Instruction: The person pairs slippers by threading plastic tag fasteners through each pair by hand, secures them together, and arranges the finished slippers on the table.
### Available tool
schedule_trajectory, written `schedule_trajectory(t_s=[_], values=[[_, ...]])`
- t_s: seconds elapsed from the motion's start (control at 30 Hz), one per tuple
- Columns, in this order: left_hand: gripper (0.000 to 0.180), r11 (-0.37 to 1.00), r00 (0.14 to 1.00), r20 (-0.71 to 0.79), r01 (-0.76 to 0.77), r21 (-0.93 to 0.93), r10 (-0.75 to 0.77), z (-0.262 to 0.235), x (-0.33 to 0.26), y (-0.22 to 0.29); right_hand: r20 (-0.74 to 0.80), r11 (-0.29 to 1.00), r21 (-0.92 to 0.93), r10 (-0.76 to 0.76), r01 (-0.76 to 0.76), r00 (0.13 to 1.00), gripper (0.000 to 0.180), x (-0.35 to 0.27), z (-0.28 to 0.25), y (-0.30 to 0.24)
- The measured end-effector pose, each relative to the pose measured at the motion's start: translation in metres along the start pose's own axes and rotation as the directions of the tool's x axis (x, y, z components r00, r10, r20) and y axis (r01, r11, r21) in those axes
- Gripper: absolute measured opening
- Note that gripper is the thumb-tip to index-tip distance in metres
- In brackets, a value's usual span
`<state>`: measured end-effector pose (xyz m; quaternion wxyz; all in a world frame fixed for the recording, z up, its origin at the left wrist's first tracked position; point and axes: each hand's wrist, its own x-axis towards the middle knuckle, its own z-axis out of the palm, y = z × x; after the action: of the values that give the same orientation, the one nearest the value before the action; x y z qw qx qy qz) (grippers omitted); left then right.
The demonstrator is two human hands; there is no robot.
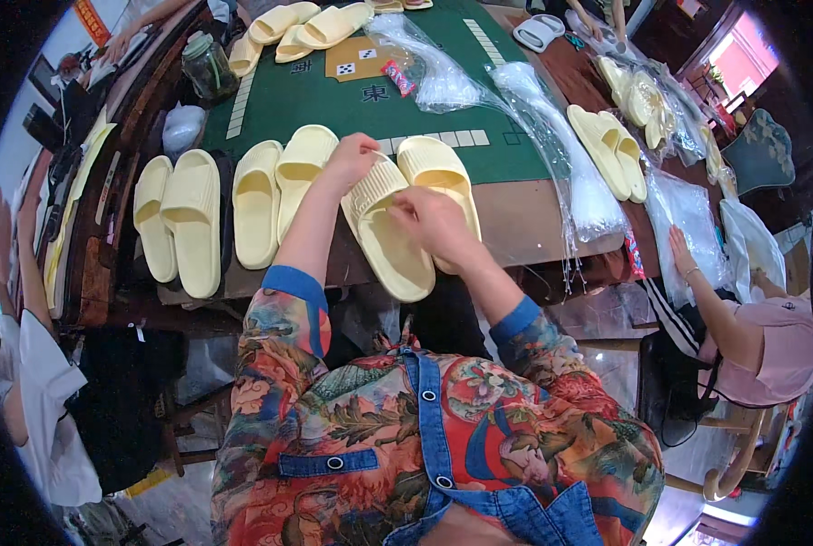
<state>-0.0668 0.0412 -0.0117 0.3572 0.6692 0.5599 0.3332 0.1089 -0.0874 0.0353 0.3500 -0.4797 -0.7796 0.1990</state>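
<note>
Now | left hand point(350, 156) fingers curled gripping slipper point(386, 227) | right hand point(429, 218) fingers pinching its strap

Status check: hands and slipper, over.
Left hand, right hand both gripping pale yellow slipper at table edge. Second slipper alongside. Nothing blocking.

We see pale yellow slippers point(383, 227) at frame centre of matt, soft-looking foam, the strap finely ribbed. The desk point(515, 214) wears matt green felt point(315, 100) with a bare wooden edge. Upper right, clear plastic bags point(552, 136) look glossy and crinkled.
</note>
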Motion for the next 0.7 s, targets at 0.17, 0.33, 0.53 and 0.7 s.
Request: schedule_trajectory(t_s=[0.17,0.33,0.53,0.7], values=[[0.027,0.939,0.903,-0.417,-0.228,-0.258,0.104,-0.015,0.001,0.044,-0.291,1.0,0.017,-0.005,0.011,0.957,0.017,0.058,-0.063,0.008],[0.031,0.596,0.868,-0.47,-0.295,-0.747,-0.158,0.026,-0.003,0.062,-0.173,0.957,0.274,-0.049,0.096,0.984,0.021,0.133,-0.02,0.066],[0.016,0.464,0.885,-0.392,-0.246,-0.851,-0.249,0.031,-0.018,0.042,0.304,0.695,0.663,0.09,-0.279,0.948,0.019,0.117,0.01,0.071],[0.017,0.396,0.924,-0.281,-0.165,-0.903,-0.257,0.039,-0.016,0.034,0.161,0.775,0.589,0.166,-0.23,0.973,0.014,0.111,0.01,0.072]])
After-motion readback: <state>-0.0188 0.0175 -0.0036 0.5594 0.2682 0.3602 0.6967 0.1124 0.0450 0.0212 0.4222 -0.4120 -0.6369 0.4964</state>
